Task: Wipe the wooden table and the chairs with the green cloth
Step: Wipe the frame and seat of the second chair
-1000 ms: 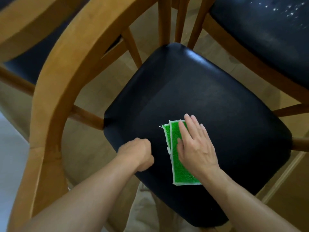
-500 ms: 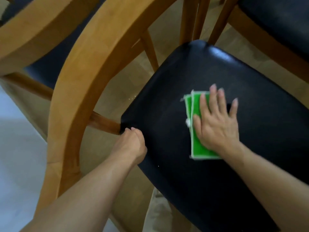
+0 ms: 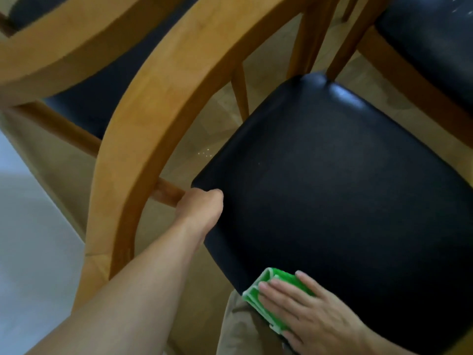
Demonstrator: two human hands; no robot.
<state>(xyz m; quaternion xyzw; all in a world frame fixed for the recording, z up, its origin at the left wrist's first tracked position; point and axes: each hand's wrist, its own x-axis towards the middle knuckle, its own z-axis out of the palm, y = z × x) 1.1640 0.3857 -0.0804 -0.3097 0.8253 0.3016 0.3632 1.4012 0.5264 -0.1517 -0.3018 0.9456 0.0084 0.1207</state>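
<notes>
Right hand [image 3: 311, 312], fingers flat, presses the folded green cloth [image 3: 266, 301] onto the black seat [image 3: 332, 188] near its lower edge, low in the frame. Left hand [image 3: 201, 210] grips the seat's left corner beside the wooden chair back [image 3: 153, 111].

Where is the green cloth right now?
In the head view, the green cloth lies folded at the near edge of the black chair seat, bottom middle of the picture, pressed flat under the right hand.

Most of the black seat [image 3: 332, 188] lies open to you ahead and to the right. Your left hand [image 3: 199, 211] blocks its left corner, the curved wooden backrest [image 3: 158, 103] walls the left, and a neighbouring chair [image 3: 430, 42] crowds far right.
</notes>
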